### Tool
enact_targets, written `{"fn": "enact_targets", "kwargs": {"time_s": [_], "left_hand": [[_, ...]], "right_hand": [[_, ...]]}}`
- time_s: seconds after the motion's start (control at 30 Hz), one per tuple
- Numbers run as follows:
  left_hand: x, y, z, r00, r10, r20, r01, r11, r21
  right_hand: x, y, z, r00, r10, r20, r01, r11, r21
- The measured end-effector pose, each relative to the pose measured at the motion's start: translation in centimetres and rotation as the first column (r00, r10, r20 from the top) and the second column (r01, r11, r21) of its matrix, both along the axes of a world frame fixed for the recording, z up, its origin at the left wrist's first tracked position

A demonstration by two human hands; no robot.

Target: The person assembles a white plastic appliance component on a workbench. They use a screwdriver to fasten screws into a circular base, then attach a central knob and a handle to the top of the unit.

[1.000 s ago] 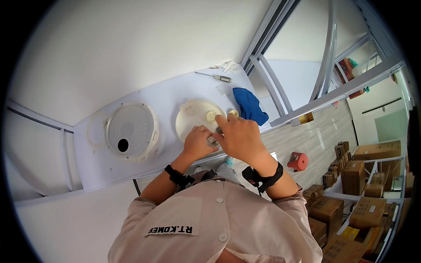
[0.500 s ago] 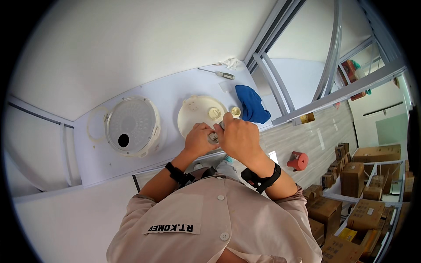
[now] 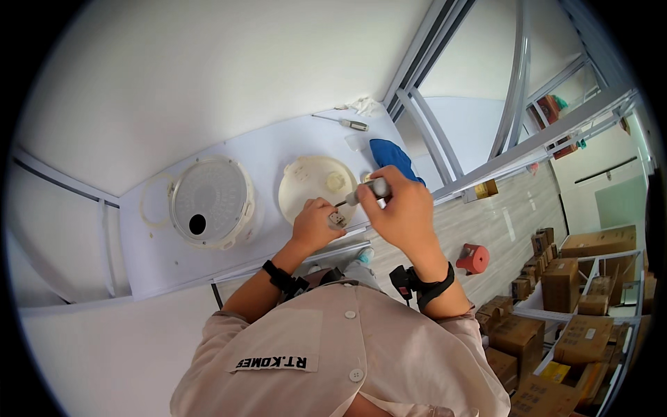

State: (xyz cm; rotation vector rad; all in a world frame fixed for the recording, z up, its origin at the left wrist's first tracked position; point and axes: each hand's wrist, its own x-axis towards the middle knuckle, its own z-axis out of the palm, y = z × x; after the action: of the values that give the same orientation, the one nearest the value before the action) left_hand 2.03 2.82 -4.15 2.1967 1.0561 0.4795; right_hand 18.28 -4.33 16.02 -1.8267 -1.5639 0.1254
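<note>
My left hand (image 3: 313, 224) pinches a small pale block-like part (image 3: 337, 220) with dark holes in its face, just off the table's front edge. In my right hand (image 3: 408, 214) is a screwdriver (image 3: 356, 197) with a grey handle, its shaft pointing down-left at the small part. Whether the tip touches the part, I cannot tell. Behind my hands lies a round cream lid (image 3: 295, 191) bearing a cream cap (image 3: 336, 182). A blue cloth (image 3: 390, 154), partly covered by my right hand, lies to the right.
On the left stands a cream tub (image 3: 212, 194) with a grey top and one black hole. A thin cream ring (image 3: 146, 217) lies beside it. A second screwdriver (image 3: 353, 125) and crumpled tissue (image 3: 364, 105) are farther back. A red stool (image 3: 472, 258) and cardboard boxes (image 3: 558, 283) stand at right.
My right hand has shifted right and turned, so the screwdriver's handle and shaft now show. My left hand stays almost in place, still holding the small part.
</note>
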Motion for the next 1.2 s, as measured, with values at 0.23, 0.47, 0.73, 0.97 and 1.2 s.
{"fn": "enact_targets", "kwargs": {"time_s": [0.23, 0.47, 0.73, 0.97, 1.2], "left_hand": [[-0.8, 0.6, -0.5, 0.998, -0.059, -0.029, 0.062, 0.992, 0.114], [1.0, 0.0, 1.3, 0.997, -0.024, -0.073, 0.037, 0.980, 0.194], [7.3, -0.7, 1.5, 0.999, -0.026, -0.030, 0.034, 0.949, 0.314], [13.1, -1.7, -2.0, 0.982, 0.032, -0.188, 0.052, 0.905, 0.422], [15.5, -3.3, -4.3, 0.924, 0.266, -0.276, -0.090, 0.850, 0.520]], "right_hand": [[4.8, -2.8, -0.4, 0.962, -0.139, -0.236, 0.171, 0.978, 0.122], [7.5, -4.2, -2.1, 0.903, -0.072, -0.424, 0.168, 0.966, 0.195], [12.6, -5.6, -3.3, 0.890, 0.027, -0.456, 0.060, 0.983, 0.175], [18.4, -6.7, -3.3, 0.873, 0.135, -0.469, -0.063, 0.984, 0.166], [23.0, -6.0, -2.9, 0.832, 0.346, -0.435, -0.293, 0.938, 0.187]]}}
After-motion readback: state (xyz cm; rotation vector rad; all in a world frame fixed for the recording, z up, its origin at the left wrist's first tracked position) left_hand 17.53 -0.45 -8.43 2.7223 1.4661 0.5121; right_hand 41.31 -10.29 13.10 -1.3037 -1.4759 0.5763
